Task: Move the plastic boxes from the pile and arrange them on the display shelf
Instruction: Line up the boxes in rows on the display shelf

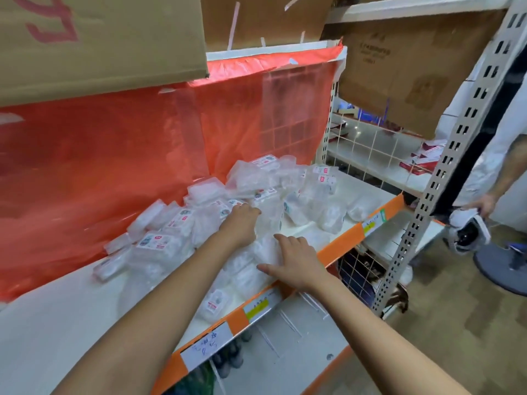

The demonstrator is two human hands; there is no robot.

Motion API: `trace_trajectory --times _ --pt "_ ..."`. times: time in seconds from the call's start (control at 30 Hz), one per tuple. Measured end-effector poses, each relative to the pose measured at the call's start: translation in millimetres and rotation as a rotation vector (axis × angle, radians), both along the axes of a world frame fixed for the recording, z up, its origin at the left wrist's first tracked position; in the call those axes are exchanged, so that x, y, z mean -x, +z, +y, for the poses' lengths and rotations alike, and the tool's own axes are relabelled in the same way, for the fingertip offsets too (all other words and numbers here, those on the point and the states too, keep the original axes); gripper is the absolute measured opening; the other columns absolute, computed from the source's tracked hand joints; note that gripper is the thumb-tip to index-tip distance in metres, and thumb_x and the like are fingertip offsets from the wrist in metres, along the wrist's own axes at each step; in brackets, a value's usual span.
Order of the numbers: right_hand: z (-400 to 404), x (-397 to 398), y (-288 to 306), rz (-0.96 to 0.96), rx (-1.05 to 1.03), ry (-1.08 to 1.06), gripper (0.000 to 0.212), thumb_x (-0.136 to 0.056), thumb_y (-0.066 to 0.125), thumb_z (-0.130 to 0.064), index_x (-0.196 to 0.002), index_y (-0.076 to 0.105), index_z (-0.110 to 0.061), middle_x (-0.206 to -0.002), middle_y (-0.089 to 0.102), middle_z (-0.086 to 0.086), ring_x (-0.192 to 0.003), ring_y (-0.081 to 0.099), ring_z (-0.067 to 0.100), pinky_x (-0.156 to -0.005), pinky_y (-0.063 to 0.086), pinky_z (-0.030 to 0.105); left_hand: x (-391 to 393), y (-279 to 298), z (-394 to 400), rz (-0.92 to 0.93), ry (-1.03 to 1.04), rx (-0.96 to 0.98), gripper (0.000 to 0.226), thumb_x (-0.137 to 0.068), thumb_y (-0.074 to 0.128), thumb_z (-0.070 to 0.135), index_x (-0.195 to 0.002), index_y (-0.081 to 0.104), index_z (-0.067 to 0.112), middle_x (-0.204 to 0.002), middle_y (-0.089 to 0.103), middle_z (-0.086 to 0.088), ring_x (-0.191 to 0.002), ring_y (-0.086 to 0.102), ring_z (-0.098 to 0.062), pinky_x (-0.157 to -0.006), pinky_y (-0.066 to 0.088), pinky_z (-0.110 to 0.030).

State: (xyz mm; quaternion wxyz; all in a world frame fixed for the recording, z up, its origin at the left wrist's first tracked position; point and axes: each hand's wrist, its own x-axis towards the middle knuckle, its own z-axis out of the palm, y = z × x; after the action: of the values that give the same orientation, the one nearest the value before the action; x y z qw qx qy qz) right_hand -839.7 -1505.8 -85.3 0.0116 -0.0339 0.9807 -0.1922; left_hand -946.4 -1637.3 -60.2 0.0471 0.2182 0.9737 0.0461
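A loose pile of small clear plastic boxes point(256, 181) with red and white labels lies on the white display shelf point(57, 317), heaped against a red plastic sheet. My left hand point(242, 220) reaches into the middle of the pile. Its fingers bend down among the boxes, and their tips are hidden. My right hand point(293, 260) lies flat with spread fingers on clear boxes point(245, 275) near the shelf's front edge. A single labelled box point(215, 305) lies flat at the front edge below my left forearm.
The shelf's orange front rail point(339, 246) carries price tags. A red plastic sheet point(128, 155) backs the shelf, with cardboard cartons point(94, 38) above. A perforated metal upright point(436, 178) stands at right, and beyond it another person's hand point(484, 205) holds a wrapped object.
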Motion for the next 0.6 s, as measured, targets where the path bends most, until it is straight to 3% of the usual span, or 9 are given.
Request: trace_trajectory --times 0.13,0.3,0.4,0.5,0.6 --pt "2.4 -2.3 -5.6 0.038 -0.016 0.025 0.078 -0.087 0.054 -0.052 -0.148 0.021 -0.016 -0.144 0.037 0.008 -0.132 0.03 0.029 -0.106 0.028 0.039 -9.6 7.1 -7.4 -0.087 -0.016 0.004 0.065 -0.088 0.052 0.004 -0.147 0.027 0.013 -0.148 0.026 -0.013 -0.135 0.029 -0.032 -0.11 0.028 -0.036" --pt "15.1 -4.5 0.0 0.046 0.204 0.047 0.074 -0.084 0.064 -0.034 -0.145 0.027 -0.014 -0.141 0.04 0.009 -0.13 0.032 0.027 -0.106 0.032 0.037 -23.1 18.2 -18.7 -0.118 -0.034 -0.054 0.072 -0.082 0.064 0.003 -0.145 0.032 0.016 -0.142 0.033 -0.008 -0.125 0.043 -0.023 -0.099 0.037 -0.029" --pt "25.1 -4.8 9.6 0.06 0.378 0.061 0.074 -0.082 0.068 -0.022 -0.143 0.028 -0.01 -0.141 0.034 0.009 -0.131 0.033 0.022 -0.105 0.029 0.026 -30.9 20.9 -27.0 -0.063 -0.022 -0.201 0.071 -0.078 0.07 0.011 -0.141 0.036 0.014 -0.142 0.038 -0.006 -0.127 0.043 -0.02 -0.101 0.036 -0.027" --pt "36.5 -5.3 20.4 0.089 0.519 0.058 0.07 -0.082 0.068 -0.015 -0.14 0.03 -0.013 -0.137 0.027 0.003 -0.121 0.035 0.009 -0.091 0.025 0.009 -42.0 28.6 -35.3 0.007 0.014 -0.389 0.068 -0.077 0.073 0.018 -0.136 0.041 0.017 -0.138 0.043 -0.002 -0.126 0.043 -0.018 -0.098 0.036 -0.025" --pt "47.4 -8.3 27.9 0.143 0.617 0.041 0.062 -0.083 0.068 -0.014 -0.136 0.036 -0.017 -0.128 0.028 -0.005 -0.115 0.034 0.005 -0.091 0.027 0.012 -62.2 36.3 -38.3 0.041 0.062 -0.594 0.06 -0.078 0.074 0.017 -0.13 0.044 0.024 -0.128 0.045 0.005 -0.114 0.046 -0.012 -0.088 0.037 -0.022"
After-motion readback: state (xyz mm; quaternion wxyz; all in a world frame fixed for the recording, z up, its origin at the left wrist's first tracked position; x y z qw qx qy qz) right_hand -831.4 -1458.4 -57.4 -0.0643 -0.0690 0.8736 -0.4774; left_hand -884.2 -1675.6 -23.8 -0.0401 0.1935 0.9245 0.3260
